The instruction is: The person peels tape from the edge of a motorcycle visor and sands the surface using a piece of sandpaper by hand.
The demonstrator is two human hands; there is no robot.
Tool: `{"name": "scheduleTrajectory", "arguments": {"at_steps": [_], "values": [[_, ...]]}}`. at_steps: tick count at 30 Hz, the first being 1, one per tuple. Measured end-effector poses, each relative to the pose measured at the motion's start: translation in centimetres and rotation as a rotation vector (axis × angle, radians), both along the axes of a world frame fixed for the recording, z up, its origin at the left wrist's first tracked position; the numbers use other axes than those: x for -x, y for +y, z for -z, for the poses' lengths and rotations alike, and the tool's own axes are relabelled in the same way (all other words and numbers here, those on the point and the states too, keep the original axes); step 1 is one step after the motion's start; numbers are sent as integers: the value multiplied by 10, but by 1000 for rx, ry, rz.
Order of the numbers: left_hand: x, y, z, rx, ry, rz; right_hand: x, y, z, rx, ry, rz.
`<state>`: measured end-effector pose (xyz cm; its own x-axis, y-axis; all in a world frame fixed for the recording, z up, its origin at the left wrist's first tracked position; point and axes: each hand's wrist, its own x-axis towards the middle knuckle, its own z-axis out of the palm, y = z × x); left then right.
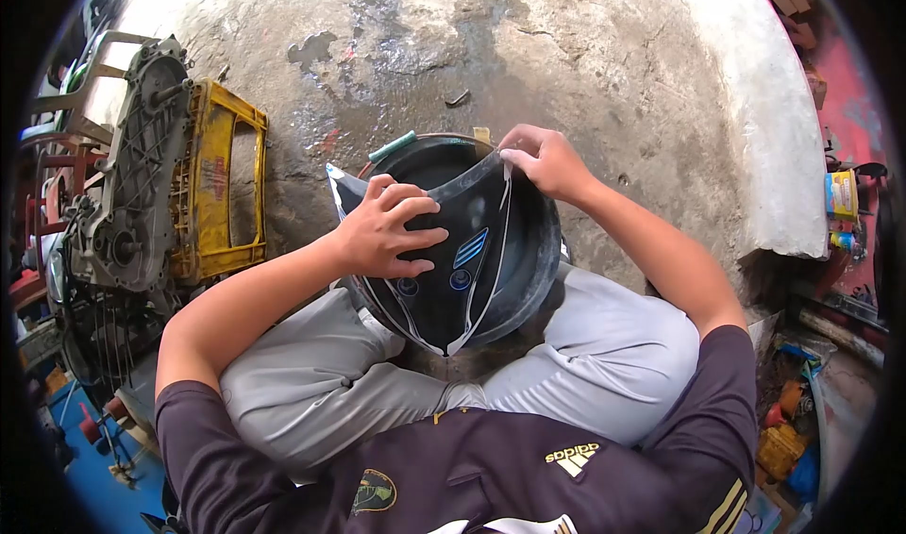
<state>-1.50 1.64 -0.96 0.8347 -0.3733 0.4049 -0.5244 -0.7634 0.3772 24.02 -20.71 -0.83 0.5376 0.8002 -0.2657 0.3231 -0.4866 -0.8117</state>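
A black plastic motorcycle fairing panel (439,293) lies across a round black tub (547,260) between my knees. The panel has pale, bare-looking edges, a blue striped mark and two small round marks. My left hand (392,227) rests on its left side with the fingers spread over the surface. At the upper right corner of the panel, my right hand (543,161) is closed, thumb and fingers pinching the edge. Whether a small piece of something is also in that pinch, I cannot tell. A green rolled piece (392,147) lies on the tub's far left rim.
A yellow crate (219,180) and a grey engine casing (142,171) stand at the left. Wet patches mark the concrete floor (604,81) ahead, where a small dark piece (458,98) lies. A pale concrete ledge (769,128) runs along the right, with cans (842,196) beyond.
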Motion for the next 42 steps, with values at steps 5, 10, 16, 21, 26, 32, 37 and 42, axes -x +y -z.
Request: {"name": "scheduleTrajectory", "arguments": {"at_steps": [5,10,16,21,26,32,37,42], "values": [[1,-1,1,-7,5,4,-2,13,-4,-56,-9,-25],[0,0,3,-8,-9,4,2,-5,0,-72,-42,-15],[-1,-1,1,-7,-9,5,-1,7,-12,5,-59,-54],[0,0,2,-1,-3,7,-1,9,-9,14,-48,-44],[1,0,-2,14,8,-6,-4,-2,-2,-24,13,-24],[-1,0,-2,-6,8,10,-20,22,-5,6,-17,-95],[0,0,0,-1,-7,4,-10,-2,0,-6,6,-30],[0,-1,0,-5,-2,0,-13,4,-3,3,25,-51]]}}
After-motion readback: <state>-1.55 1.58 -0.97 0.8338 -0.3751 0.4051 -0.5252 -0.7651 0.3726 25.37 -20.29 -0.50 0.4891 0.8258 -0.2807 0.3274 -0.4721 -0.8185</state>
